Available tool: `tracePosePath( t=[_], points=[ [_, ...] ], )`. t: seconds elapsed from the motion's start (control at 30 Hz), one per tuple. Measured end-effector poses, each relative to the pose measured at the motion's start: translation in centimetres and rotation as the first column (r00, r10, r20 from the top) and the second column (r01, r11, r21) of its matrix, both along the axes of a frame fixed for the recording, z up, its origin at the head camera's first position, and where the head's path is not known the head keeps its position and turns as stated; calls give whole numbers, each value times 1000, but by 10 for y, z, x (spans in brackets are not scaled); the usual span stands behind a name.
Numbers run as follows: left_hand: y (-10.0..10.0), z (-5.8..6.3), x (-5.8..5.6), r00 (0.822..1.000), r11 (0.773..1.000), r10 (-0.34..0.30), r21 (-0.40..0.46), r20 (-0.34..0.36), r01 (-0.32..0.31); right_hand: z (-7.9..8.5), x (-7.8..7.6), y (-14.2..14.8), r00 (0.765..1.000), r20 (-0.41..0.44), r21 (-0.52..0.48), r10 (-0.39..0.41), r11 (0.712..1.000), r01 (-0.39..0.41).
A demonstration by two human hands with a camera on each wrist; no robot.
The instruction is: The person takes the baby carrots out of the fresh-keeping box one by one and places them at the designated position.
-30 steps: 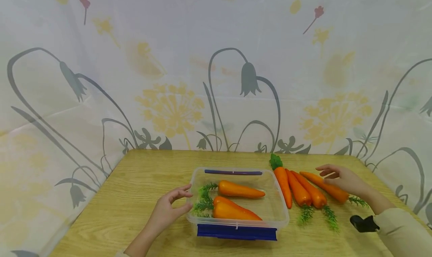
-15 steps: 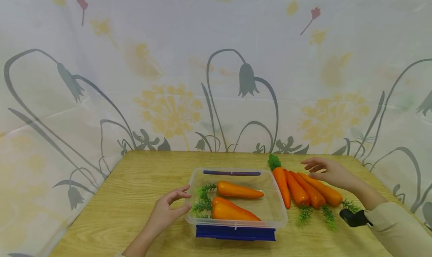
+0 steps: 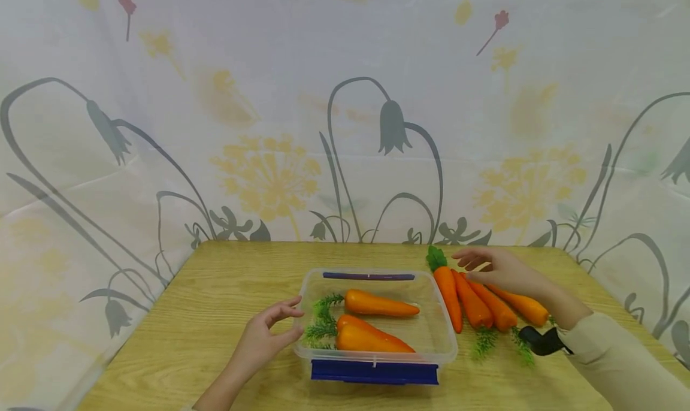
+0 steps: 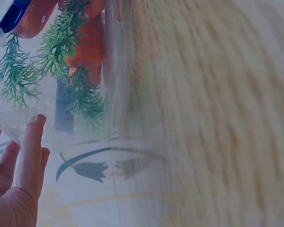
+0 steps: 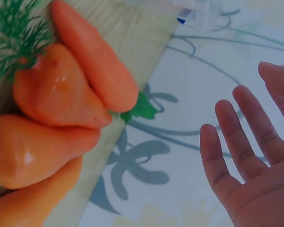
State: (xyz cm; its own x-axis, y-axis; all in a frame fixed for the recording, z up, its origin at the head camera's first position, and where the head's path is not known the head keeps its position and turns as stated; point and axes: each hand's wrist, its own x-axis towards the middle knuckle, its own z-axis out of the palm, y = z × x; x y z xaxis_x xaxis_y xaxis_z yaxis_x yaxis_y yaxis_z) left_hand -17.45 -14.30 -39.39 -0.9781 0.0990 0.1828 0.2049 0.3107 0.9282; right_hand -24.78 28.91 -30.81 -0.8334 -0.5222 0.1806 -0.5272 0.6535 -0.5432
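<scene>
Head view, from the near edge outward: a pale sleeve point(image 3: 614, 360) reaches in at the right, with a black device point(image 3: 541, 341) at its cuff. Across from it, the left hand point(image 3: 265, 337) is beside the left wall of a clear plastic box point(image 3: 431, 358), its fingers loosely bent and the thumb apart. It has hold of nothing; the left wrist view sets its fingertips right by the clear rim, though I cannot tell whether they touch. A blue front latch point(image 3: 374, 372) runs along the box's near side. Inside, two carrots lie together toward the front, the front carrot point(image 3: 366, 340) partly covering the one behind it; a third, the back carrot point(image 3: 380, 303), lies apart beyond them. All three have their feathery greens point(image 3: 322, 321) to the left. Right of the box, four loose carrots point(image 3: 496, 310) fan out on the desk point(image 3: 232, 285), three with their greens toward the near side. The leftmost carrot point(image 3: 448, 294) lies just beside the box, its broad green leaf point(image 3: 436, 258) at the far end. Over the far ends of this group is the right hand point(image 3: 504, 273), palm down, fingers relaxed and spread, gripping nothing. Past the desk's far edge hangs a pale backdrop point(image 3: 269, 69) printed with grey bellflowers and yellow blooms.
</scene>
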Motion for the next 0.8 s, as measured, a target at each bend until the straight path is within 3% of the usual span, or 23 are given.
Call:
tracePosePath(
  t=[0.6,0.8],
  points=[
    [0,-1,-1,1000,1000,8,-5,-6,-8,4,-10,-47,990,69,-64,125,991,-121],
    [0,-1,-1,1000,1000,-3,-1,-1,3,5,-14,-61,983,41,-60,178,983,-175]
  ],
)
